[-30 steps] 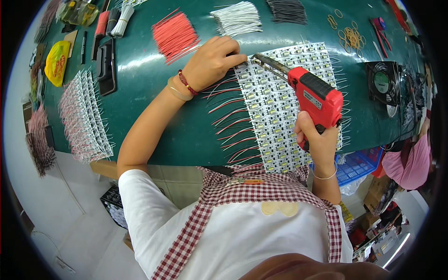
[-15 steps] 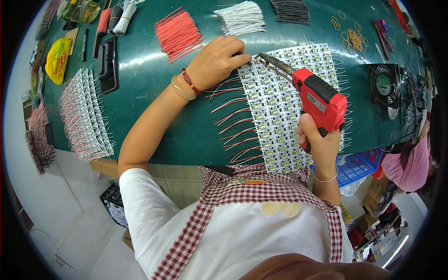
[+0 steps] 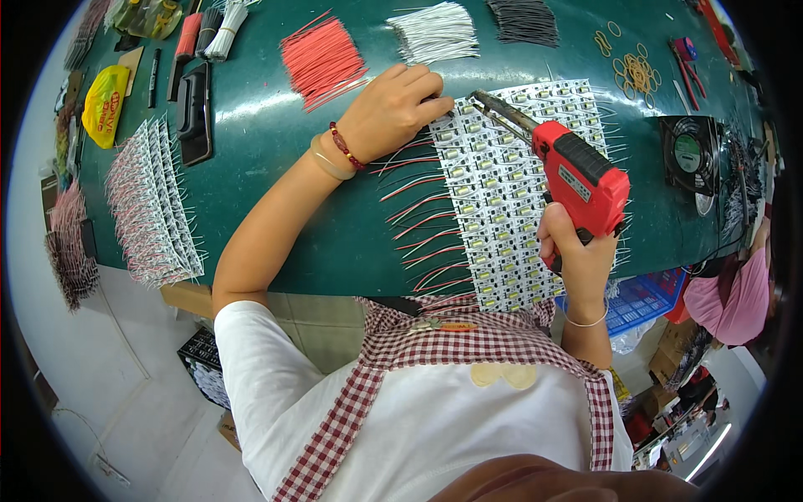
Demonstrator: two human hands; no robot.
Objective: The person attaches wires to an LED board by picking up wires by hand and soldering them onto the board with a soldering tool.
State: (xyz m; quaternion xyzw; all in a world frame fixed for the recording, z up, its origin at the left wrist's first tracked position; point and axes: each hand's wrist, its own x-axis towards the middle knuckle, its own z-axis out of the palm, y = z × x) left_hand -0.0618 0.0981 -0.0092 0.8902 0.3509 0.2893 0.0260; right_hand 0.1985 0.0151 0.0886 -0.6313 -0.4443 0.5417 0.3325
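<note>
Red plastic cased the soldering gun gripped in the right hand, its metal tip angled toward the top of the white LED board panel lying on the green bench. The left hand, fingers curled, pressed down at the panel's upper left corner, just beside the tip, with red wires fanning from the panel's left edge.

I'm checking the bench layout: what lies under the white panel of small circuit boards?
The green mat shows all around the panel of boards. Red wires stick out from its left edge. The left hand covers its top-left corner, so nothing can be seen there.
</note>
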